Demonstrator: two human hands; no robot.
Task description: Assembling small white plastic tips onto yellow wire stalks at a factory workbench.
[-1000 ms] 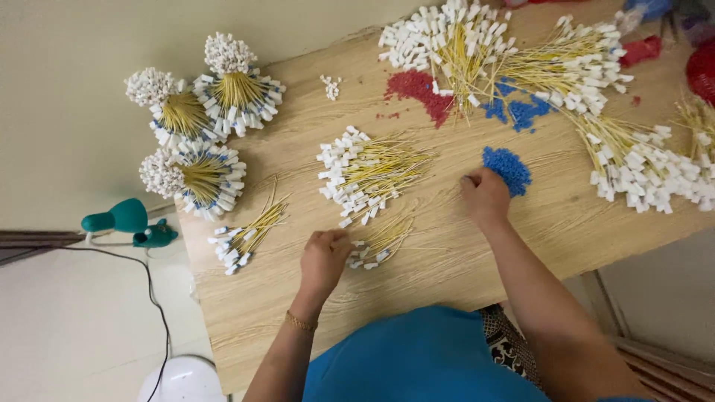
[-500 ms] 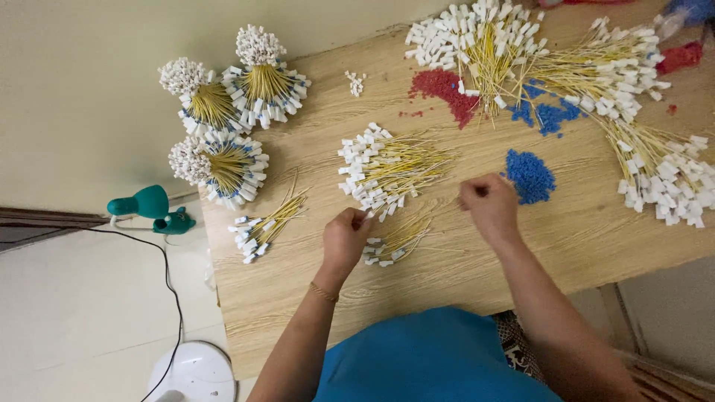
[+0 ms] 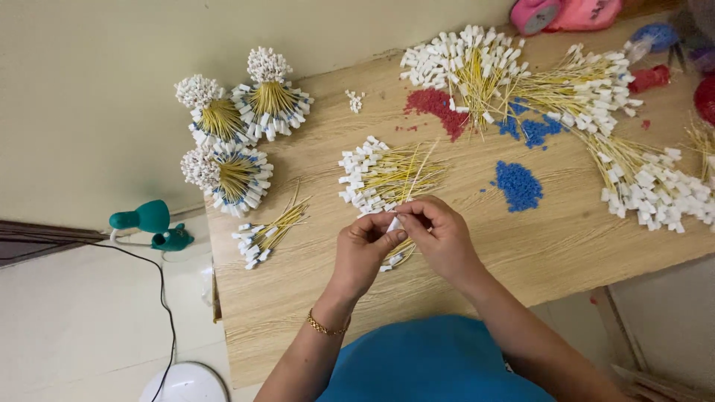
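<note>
Near the front edge of the wooden table (image 3: 298, 313), the left hand (image 3: 363, 251) and right hand (image 3: 444, 237) pinched one white tag (image 3: 392, 223), largely hidden by fingertips, with bare wood alongside.

A thin gold bracelet (image 3: 328, 326) circles the left wrist above a blue garment (image 3: 432, 365).

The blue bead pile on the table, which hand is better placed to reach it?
Right. The right hand sits nearer the blue bead pile, with bare table between them. The left hand lies farther off, and both pinch a white piece.
</note>
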